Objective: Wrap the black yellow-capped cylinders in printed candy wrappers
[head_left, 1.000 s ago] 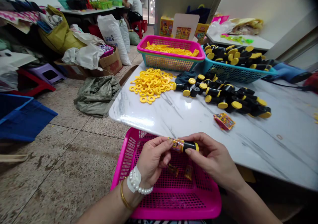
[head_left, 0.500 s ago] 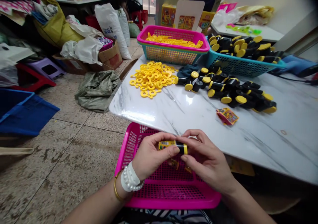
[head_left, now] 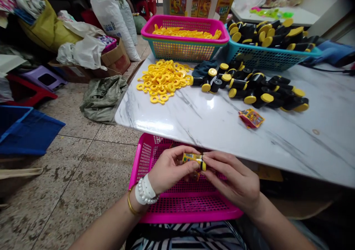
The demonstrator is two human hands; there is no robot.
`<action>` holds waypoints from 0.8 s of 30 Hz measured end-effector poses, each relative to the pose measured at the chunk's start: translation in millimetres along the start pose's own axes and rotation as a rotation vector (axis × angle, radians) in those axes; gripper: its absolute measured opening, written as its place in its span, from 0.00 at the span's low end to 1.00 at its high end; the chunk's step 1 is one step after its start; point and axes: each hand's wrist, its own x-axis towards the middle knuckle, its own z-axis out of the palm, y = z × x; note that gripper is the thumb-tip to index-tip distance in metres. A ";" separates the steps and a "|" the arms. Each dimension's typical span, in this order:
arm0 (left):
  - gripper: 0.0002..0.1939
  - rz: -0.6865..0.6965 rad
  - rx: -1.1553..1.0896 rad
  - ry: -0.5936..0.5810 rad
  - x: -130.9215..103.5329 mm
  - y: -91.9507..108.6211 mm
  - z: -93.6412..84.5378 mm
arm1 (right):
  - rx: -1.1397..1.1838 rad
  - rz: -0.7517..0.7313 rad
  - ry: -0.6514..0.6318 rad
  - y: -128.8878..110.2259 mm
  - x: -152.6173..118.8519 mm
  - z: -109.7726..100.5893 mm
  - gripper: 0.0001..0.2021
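My left hand [head_left: 169,173] is closed around a small black bottle [head_left: 203,166] with a yellow end, thumb pressed along its side. A printed yellow sleeve [head_left: 191,157] covers most of the bottle's body. At the yellow end, the fingertips and thumb of my right hand [head_left: 234,180] pinch the bottle. Both hands are held over a pink basket [head_left: 191,219] below the table edge. Small printed pieces, partly hidden by my hands, lie in that basket. On the table ahead is a crumpled stack of printed sleeves [head_left: 252,117].
On the marble-patterned table [head_left: 172,120] lie yellow ring pieces [head_left: 163,80] and a heap of black bottles [head_left: 257,85]. Behind stand a pink basket [head_left: 184,19] of yellow parts and a blue basket [head_left: 273,60] of bottles. A blue bin [head_left: 30,132] sits on the floor at left.
The sleeve now covers more of the bottle, nearly up to its yellow end. My right fingers have closed in on that end. The view has tilted down slightly.
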 end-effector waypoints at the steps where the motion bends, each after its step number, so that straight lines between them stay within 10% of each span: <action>1: 0.16 0.045 0.025 0.019 -0.3 -1.1 1.2 | 0.025 0.034 0.012 0.3 -1.0 0.6 0.22; 10: 0.15 0.192 0.202 0.037 -5.3 7.7 7.8 | 0.086 0.127 0.096 -6.5 -2.6 -2.5 0.22; 15: 0.12 0.474 0.610 0.154 -10.4 2.4 15.4 | 0.698 0.816 0.145 -7.2 -11.0 13.4 0.09; 19: 0.21 0.211 0.406 0.070 -6.5 -14.0 6.7 | 0.896 1.068 0.151 -5.8 -23.6 20.5 0.13; 24: 0.21 -0.148 -0.040 -0.018 -3.8 -31.5 -0.2 | 0.927 0.926 -0.065 3.0 -32.8 14.7 0.21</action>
